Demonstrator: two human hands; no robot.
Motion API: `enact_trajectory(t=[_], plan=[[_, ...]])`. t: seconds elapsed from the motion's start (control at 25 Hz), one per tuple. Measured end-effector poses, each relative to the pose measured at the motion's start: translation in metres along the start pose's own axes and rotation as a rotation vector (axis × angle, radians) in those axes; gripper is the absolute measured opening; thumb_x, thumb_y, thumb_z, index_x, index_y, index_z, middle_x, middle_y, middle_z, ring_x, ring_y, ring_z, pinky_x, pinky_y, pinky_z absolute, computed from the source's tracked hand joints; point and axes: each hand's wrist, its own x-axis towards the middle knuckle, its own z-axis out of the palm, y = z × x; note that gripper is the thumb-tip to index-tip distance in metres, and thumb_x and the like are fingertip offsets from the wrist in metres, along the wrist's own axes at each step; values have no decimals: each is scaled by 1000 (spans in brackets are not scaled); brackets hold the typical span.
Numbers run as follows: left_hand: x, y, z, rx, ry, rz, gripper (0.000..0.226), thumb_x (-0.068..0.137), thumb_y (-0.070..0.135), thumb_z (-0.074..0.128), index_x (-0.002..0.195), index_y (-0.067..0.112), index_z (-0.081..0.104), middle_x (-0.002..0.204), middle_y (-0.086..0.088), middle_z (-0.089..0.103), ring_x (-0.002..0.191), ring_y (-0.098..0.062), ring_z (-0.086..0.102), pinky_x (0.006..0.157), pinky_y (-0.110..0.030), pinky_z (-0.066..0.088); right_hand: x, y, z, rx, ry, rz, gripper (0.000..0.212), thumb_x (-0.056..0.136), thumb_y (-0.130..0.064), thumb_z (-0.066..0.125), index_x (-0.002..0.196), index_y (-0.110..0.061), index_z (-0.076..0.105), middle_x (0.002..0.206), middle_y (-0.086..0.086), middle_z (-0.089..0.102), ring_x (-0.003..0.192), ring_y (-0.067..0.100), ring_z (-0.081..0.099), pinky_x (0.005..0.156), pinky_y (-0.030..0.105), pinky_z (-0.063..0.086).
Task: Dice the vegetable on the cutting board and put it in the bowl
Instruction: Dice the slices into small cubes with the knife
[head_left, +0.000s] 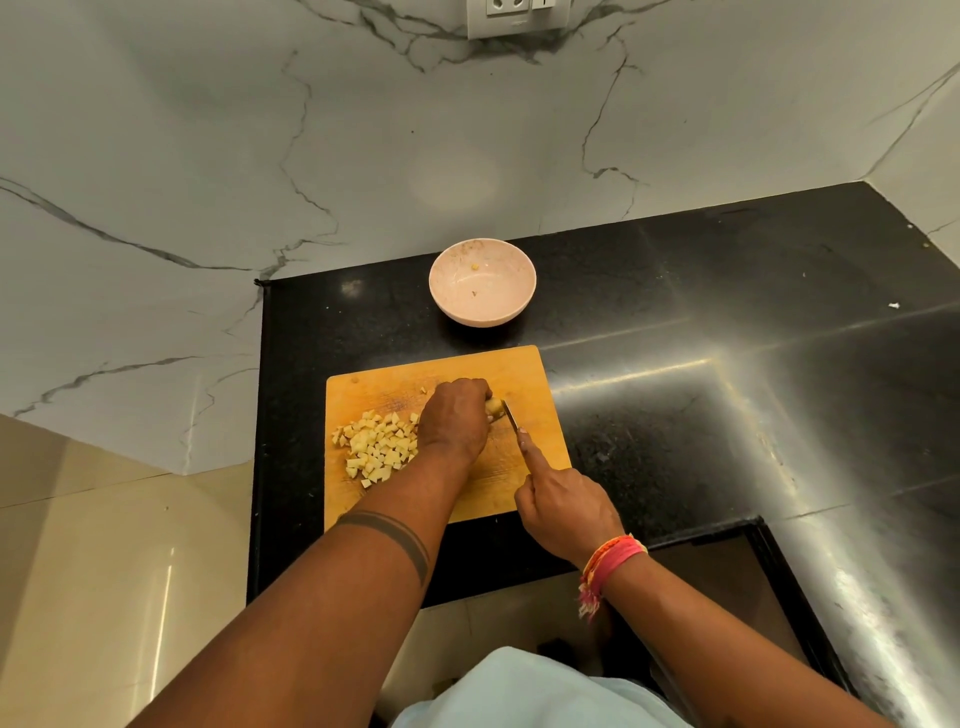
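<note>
A wooden cutting board (524, 371) lies on the black counter. On its left part sits a heap of pale yellow diced vegetable (378, 446). My left hand (457, 418) curls over the uncut vegetable piece (494, 405), of which only the right end shows. My right hand (563, 501) grips a knife (511, 414), index finger stretched along its spine, the blade resting against the piece's right end. A pale pink bowl (506, 306) stands behind the board, holding only a couple of tiny bits.
The black counter (701, 338) runs on to the right and wraps round a corner. A marble wall (260, 156) rises behind and to the left, with a socket plate (517, 18) at the top. The counter's front edge lies just below the board.
</note>
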Motion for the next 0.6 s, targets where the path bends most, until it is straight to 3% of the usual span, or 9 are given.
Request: enact_trajectory(t=[0.4,0.6], plan=[[0,-1,2,16,3,2,30,96,17,67,125,24,68,113,-5,70,103,-26,62,83,-41,58,-22,8,3,29,2,22,68,103,-35,32,161,-33,-3,66,0,59,53,16,55,47,31,39],[-3,-4,5,35,32,26,25,99,18,63,122,25,68,106,-3,71,100,-23,60,80,-41,58,3,-7,-5,41,41,-7,69,101,-34,33,161,-32,-1,67,2,58,55,21,56,54,36,49]])
